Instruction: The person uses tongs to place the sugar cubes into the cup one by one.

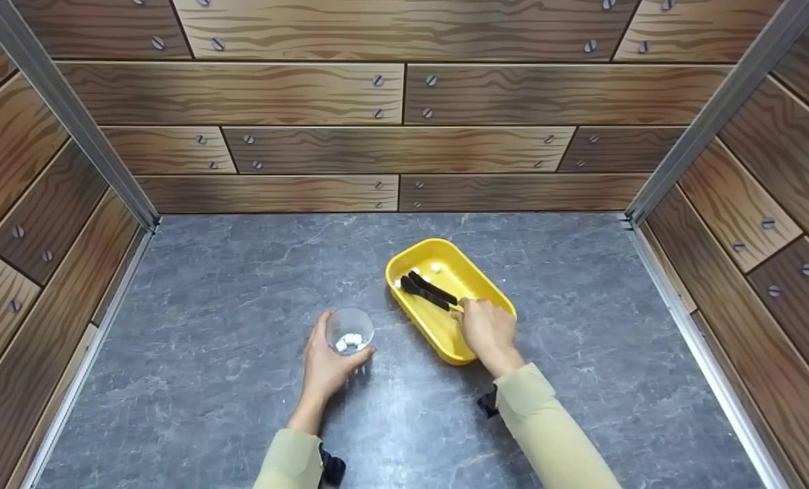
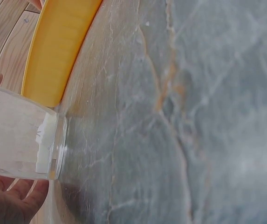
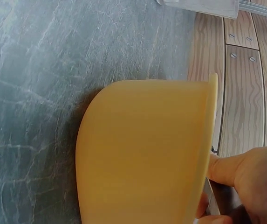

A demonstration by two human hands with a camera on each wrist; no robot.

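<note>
My left hand grips a clear plastic cup, thumb on one side and fingers on the other. The cup is upright at the grey surface, with several small white pieces lying in its bottom. To its right is a yellow tray. Over the tray's near end, my right hand holds black tongs with a yellow part by the fingers. The tong tips reach down to the tray's far left corner, beside a few white pieces. Whether the tips pinch one cannot be told.
A grey marbled surface lies under everything. Wood-patterned panels enclose it at the back and both sides, with metal posts at the corners. Dark devices sit at both wrists.
</note>
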